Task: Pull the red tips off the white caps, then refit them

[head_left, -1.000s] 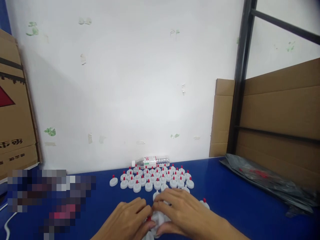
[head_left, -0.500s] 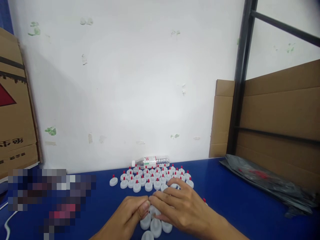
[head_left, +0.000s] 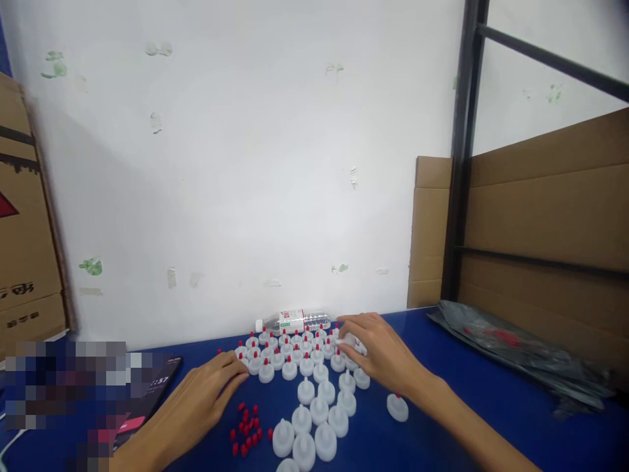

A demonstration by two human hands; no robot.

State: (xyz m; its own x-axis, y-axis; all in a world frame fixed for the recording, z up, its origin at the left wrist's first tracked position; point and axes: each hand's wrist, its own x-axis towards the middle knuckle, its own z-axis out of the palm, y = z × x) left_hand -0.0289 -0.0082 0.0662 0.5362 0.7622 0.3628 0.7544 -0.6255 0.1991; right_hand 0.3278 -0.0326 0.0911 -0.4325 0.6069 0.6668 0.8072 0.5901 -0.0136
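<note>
Several white caps with red tips (head_left: 289,357) stand in rows on the blue table (head_left: 457,406). In front of them is a group of white caps without tips (head_left: 314,426), and beside it a small pile of loose red tips (head_left: 248,429). My right hand (head_left: 383,357) reaches to the back right of the rows, its fingers pinched on a white cap (head_left: 346,340). My left hand (head_left: 196,403) lies flat on the table with its fingertips at the left end of the rows, holding nothing that I can see. One capped piece (head_left: 397,406) sits alone by my right wrist.
A clear water bottle (head_left: 292,321) lies against the white wall behind the caps. A phone (head_left: 147,400) lies left of my left hand, next to a blurred patch. A black plastic bag (head_left: 515,354) lies at the right, before cardboard sheets (head_left: 545,216) and a black metal post (head_left: 459,164). A cardboard box (head_left: 24,229) stands at the left.
Both hands have left the front caps, where they were pressed together. The right hand moved back and right to the rows with a cap; the left slid left, uncovering the red tips.
</note>
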